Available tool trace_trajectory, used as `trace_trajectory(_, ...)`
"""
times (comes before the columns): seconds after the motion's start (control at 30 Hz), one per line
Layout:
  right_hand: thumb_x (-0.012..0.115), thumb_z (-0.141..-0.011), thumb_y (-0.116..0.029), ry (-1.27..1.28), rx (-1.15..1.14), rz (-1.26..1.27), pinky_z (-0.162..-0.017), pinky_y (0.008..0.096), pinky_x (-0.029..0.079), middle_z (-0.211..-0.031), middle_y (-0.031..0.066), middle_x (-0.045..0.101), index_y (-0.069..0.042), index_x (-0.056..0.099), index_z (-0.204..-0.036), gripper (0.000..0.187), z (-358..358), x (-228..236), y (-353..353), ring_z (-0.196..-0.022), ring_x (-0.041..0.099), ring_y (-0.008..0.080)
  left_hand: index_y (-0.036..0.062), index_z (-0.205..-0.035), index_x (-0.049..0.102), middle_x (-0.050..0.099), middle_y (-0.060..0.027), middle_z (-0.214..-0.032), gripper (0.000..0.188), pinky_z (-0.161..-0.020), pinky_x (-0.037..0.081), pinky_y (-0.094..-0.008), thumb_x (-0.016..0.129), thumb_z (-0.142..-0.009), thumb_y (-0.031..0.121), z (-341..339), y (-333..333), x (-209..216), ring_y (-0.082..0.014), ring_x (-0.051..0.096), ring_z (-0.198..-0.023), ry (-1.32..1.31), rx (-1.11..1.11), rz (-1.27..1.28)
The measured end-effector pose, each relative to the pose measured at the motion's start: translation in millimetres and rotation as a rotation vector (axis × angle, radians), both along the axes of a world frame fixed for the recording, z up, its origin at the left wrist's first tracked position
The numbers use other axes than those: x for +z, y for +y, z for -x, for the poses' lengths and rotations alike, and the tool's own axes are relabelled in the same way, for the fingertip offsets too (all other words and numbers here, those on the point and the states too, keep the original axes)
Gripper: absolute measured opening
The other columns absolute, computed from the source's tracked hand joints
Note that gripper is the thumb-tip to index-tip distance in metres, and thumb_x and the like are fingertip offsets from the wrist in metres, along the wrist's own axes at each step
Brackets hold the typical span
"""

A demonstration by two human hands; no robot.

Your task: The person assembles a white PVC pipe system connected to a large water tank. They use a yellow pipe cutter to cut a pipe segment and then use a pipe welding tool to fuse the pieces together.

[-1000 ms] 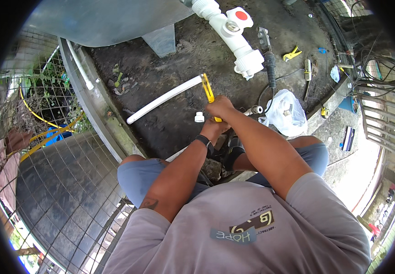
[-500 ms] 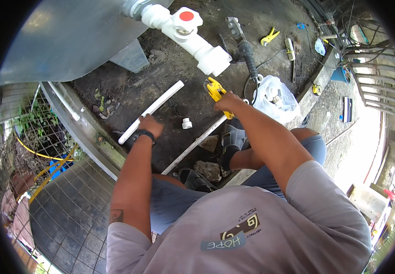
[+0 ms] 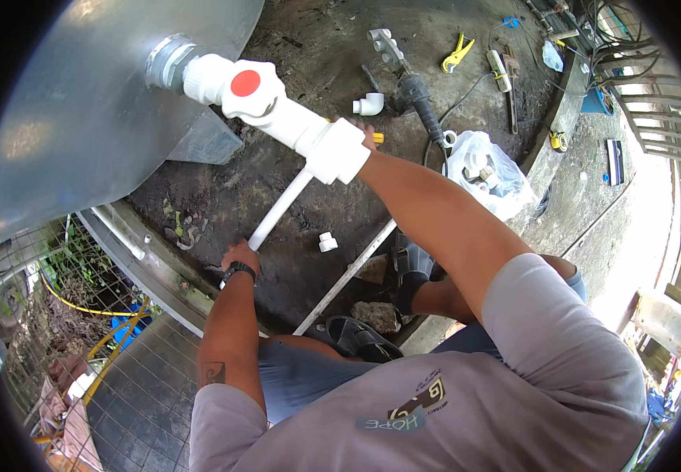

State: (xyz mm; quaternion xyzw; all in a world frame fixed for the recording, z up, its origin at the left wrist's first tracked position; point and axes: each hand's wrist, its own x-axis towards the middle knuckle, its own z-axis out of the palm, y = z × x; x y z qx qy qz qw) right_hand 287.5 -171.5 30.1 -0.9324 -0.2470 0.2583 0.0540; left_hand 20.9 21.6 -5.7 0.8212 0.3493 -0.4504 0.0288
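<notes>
My left hand (image 3: 240, 256) is closed around the near end of a white plastic pipe (image 3: 281, 206), which slants up over the dark ground. The pipe's far end is hidden behind a white valve (image 3: 268, 110) with a red disc. My right hand (image 3: 366, 135) is beyond the valve's wide end, partly covered by it. Yellow handle parts of a pipe cutter (image 3: 379, 138) show at its fingers; the rest of that tool is out of sight. A small white fitting (image 3: 327, 242) lies between my arms, and a white elbow fitting (image 3: 369, 104) lies past my right hand.
The valve joins a grey metal tank (image 3: 81, 102). A pipe-welding iron (image 3: 415, 93), a second yellow cutter (image 3: 458, 55), a wrench (image 3: 511, 94) and a plastic bag of fittings (image 3: 486, 173) lie to the right. Wire mesh (image 3: 140, 377) stands at left; a thin pipe (image 3: 344, 279) lies before my feet.
My right hand has moved farther away with the yellow cutter, behind the valve. The white pipe's far end has passed behind the valve too. My view has shifted, uncovering the elbow fitting.
</notes>
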Motion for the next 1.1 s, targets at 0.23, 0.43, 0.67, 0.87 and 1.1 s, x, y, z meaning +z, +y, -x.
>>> trace_trajectory(0.23,0.059,-0.088,-0.025,-0.182,-0.187,-0.052,-0.103,0.0513,0.039,-0.141,0.0173,0.041,-0.008,0.043,-0.135,0.052,-61,-10,-6,-0.122,0.054,0.0348,0.0085,-0.123,0.058,0.061,-0.0166,-0.121,0.039,-0.093,0.053,-0.0456,0.061,-0.093,0.033,-2,2,16,-0.0336,0.061,-0.112,-0.077,-0.078,0.069)
trace_trajectory(0.43,0.053,-0.088,-0.010,-0.039,-0.128,0.013,-0.088,0.0459,0.052,-0.130,0.0186,0.053,-0.012,0.048,-0.129,0.042,-68,-35,-55,-0.112,0.061,0.0375,0.0058,-0.117,0.060,0.067,-0.0203,-0.112,0.038,-0.092,0.050,-0.0489,0.061,-0.091,0.033,-27,23,26,-0.0364,0.064,-0.106,-0.241,-0.014,0.066)
trace_trajectory(0.67,0.066,-0.081,-0.013,0.346,-0.545,-0.417,-0.074,0.0398,0.052,-0.101,0.0149,0.067,-0.007,0.061,-0.120,0.039,11,-38,-74,-0.087,0.064,0.0290,0.0001,-0.111,0.055,0.061,-0.0229,-0.108,0.036,-0.079,0.052,-0.0491,0.069,-0.083,0.019,-68,-3,42,-0.0431,0.064,-0.093,-0.878,0.092,-0.025)
trace_trajectory(0.87,0.075,-0.080,-0.011,1.036,-0.725,-0.767,-0.050,0.0264,0.042,-0.084,0.0083,0.065,0.004,0.057,-0.127,0.052,86,20,-45,-0.056,0.054,0.0113,-0.0006,-0.083,0.067,0.066,-0.0076,-0.070,0.036,-0.062,0.048,-0.0354,0.063,-0.092,0.035,-55,-55,57,-0.0212,0.064,-0.069,-0.932,0.677,0.707)
trace_trajectory(1.1,0.069,-0.086,-0.013,1.284,-0.467,-0.804,-0.060,0.0258,0.047,-0.106,0.0053,0.062,-0.001,0.050,-0.132,0.052,127,57,-12,-0.071,0.058,0.0109,0.0067,-0.123,0.050,0.065,-0.0083,-0.105,0.043,-0.076,0.055,-0.0369,0.060,-0.096,0.038,-28,-49,127,-0.0214,0.067,-0.087,-0.712,1.071,1.162)
